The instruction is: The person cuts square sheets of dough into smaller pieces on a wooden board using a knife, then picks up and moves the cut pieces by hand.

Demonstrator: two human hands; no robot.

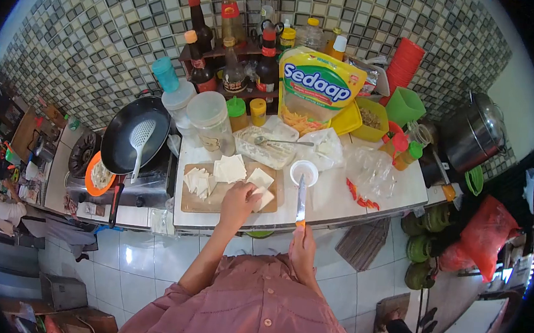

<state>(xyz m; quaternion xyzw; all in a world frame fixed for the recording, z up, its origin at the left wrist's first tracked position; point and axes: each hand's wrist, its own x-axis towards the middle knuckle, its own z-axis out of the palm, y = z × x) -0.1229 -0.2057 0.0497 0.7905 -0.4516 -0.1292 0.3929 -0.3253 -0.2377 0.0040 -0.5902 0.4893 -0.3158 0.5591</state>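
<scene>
My right hand (pixel 302 250) grips the orange handle of a knife (pixel 302 201). The blade points away from me, its tip at a small white bowl (pixel 305 166) with pale contents. Over the right end of the brown cutting board (pixel 217 204), my left hand (pixel 237 203) has curled fingers closed on the edge of a white square wrapper sheet (pixel 264 200). More white sheets (pixel 229 169) lie in a stack behind it, and cut pieces (pixel 199 181) are heaped at the board's left. Fingertip details are partly hidden.
Behind the board are a plastic tub with a spoon (pixel 275 143), clear jars (pixel 211 122) and sauce bottles (pixel 228 77). A frying pan (pixel 132 126) with a slotted spatula stands left on the stove. Red chillies (pixel 363 202) lie by a plastic bag (pixel 372 171) at right.
</scene>
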